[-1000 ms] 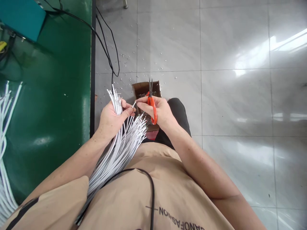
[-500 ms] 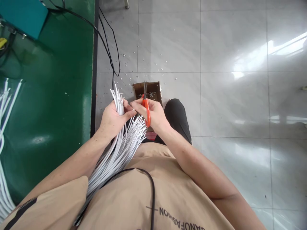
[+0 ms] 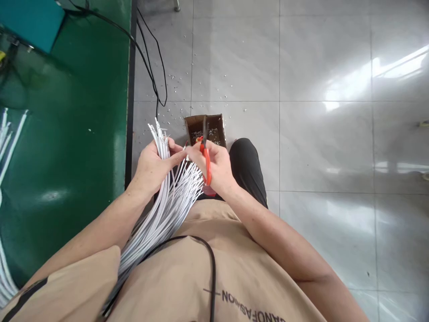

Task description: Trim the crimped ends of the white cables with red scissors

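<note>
- Grey tiled floor point(image 3: 318, 134) in back, pale bits scattered beyond both hands.
- Nearest: black cable point(image 3: 213, 268) curves over the beige shirt point(image 3: 167, 277), below the hands. Could snag an arm if it shifts.
- White wires point(image 3: 161, 219): run from beside the left forearm up to the hands; some pass through the left grip, others fan out loose below the fingertips. Loose ends could tangle or get mixed with the gripped ones.
- Left hand point(image 3: 149, 165): closed round part of the bundle, wire ends poking out past it. A slack grip could let them slide out of line.
- Right hand point(image 3: 219, 165): holds red-handled scissors point(image 3: 208, 167) against the palm, thumb and finger pinched near the left thumb. Whether a wire is in that pinch, can't tell.
- Scissor blades point away from the body, past the right fingers. Risk: twisting the wrist with the tool parked there could nick a finger or a wire.
- Cardboard box point(image 3: 197, 120): just beyond the right hand, small bits inside. Bits dropped wide of it would land on the floor.
- Green table point(image 3: 94, 89) left of the left hand; more wires point(image 3: 6, 277) lie on it. Black cords point(image 3: 145, 62) hang off its edge, ahead of the left hand; a caught foot could tug them.
- Farthest: teal unit point(image 3: 33, 22), beyond the left hand, far left.
</note>
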Available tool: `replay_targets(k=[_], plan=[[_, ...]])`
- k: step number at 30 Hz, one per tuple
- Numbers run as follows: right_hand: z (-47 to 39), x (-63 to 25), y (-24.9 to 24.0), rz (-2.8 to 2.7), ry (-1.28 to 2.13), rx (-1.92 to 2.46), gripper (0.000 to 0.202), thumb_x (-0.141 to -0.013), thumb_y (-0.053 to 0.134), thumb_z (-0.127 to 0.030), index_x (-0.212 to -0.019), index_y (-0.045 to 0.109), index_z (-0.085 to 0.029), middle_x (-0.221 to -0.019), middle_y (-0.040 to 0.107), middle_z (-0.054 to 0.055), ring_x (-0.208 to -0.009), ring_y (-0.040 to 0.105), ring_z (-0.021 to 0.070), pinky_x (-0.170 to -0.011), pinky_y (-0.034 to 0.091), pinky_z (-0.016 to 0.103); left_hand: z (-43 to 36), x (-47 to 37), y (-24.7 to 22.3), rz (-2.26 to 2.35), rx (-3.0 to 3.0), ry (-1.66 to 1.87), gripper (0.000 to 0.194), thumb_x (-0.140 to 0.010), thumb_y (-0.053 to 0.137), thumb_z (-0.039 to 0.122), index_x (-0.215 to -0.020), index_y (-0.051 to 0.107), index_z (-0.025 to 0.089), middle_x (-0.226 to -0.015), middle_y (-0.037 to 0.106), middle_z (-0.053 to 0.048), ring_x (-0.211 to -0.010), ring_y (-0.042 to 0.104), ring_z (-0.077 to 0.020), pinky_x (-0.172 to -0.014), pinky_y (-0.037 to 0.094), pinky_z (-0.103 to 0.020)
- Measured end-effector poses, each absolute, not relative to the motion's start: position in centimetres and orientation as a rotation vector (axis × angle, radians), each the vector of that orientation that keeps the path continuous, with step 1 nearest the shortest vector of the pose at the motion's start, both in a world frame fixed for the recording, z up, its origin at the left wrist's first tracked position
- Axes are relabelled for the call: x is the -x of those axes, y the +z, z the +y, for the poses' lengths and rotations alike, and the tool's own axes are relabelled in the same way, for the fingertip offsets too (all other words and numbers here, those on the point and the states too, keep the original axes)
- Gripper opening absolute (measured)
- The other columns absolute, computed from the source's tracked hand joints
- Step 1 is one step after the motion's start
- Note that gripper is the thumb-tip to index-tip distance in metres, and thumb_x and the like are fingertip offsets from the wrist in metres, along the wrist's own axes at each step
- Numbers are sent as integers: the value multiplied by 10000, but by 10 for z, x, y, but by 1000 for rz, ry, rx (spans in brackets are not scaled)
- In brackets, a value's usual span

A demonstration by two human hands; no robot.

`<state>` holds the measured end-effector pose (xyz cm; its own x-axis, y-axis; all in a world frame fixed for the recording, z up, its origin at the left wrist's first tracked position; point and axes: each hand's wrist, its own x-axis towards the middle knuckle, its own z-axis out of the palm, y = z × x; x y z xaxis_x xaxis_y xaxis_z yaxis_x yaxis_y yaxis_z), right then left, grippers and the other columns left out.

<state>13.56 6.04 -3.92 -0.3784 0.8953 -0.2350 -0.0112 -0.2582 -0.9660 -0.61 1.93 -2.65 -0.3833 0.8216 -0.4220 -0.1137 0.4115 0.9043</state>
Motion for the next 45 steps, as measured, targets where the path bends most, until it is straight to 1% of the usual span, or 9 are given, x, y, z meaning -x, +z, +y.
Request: replay_targets(k=[3,7,10,16,25,31,35,42,45], plan=[[63,-135,-41,-1182,1616,1269,247,-799,612,-407,-709,562,-182,-643,492,-35,-600,428,84,-594,389,232,20,6,-22,1523,-512,1129,284,-635,781,135,-884,648,160,-947,694,-20,-888,654,-144,-844,541,-289],[65,-133,-44,-1355,1582,1258,187,-806,604,-359,-811,639,-176,-736,568,-6,-674,498,105,-640,420,244,22,6,-19,1390,-437,1057,426,-679,708,70,-1084,675,197,-1155,681,-56,-1128,616,-218,-916,557,-348],[64,-131,-44,-1450,1609,1268,183,-821,573,-336,-829,654,-173,-749,586,7,-692,530,121,-649,438,258,22,6,-19,1371,-417,1055,531,-647,703,27,-1137,664,228,-1160,683,-39,-1069,646,-212,-857,584,-323],[70,-127,-39,-1538,1550,1285,184,-800,585,-349,-783,658,-181,-738,588,16,-688,537,131,-652,443,266,22,6,-21,1357,-448,1030,563,-621,750,70,-1156,647,215,-1110,699,-51,-962,678,-217,-840,577,-345],[74,-133,-48,-1294,1813,1337,292,-771,585,-447,-690,600,-168,-585,484,-39,-554,398,85,-554,351,238,18,9,-31,1593,-603,1082,446,-605,833,198,-985,602,167,-751,635,40,-666,604,-86,-703,501,-236],[80,-149,-56,-2026,1350,1453,268,-801,539,-370,-638,562,-159,-716,577,14,-614,464,104,-564,310,247,20,8,-30,1638,-665,1079,409,-618,809,193,-951,572,173,-743,640,24,-617,601,-99,-595,470,-230],[80,-153,-53,-2427,1139,1432,264,-823,504,-362,-668,586,-165,-732,607,33,-613,511,122,-536,280,257,20,8,-31,1693,-723,1060,395,-615,802,192,-936,573,180,-759,645,20,-630,602,-101,-644,491,-250],[88,-156,-25,-2779,1048,1473,235,-849,519,-330,-753,649,-159,-735,661,81,-722,629,201,-625,363,283,17,8,-33,1800,-863,1022,388,-627,789,227,-954,584,194,-821,656,8,-782,632,-139,-840,497,-330],[89,-156,-21,-2814,994,1496,249,-869,529,-348,-819,671,-150,-753,670,108,-746,638,231,-623,370,299,16,8,-33,1799,-897,1008,395,-635,786,240,-972,584,199,-829,661,6,-792,634,-147,-850,496,-341]])
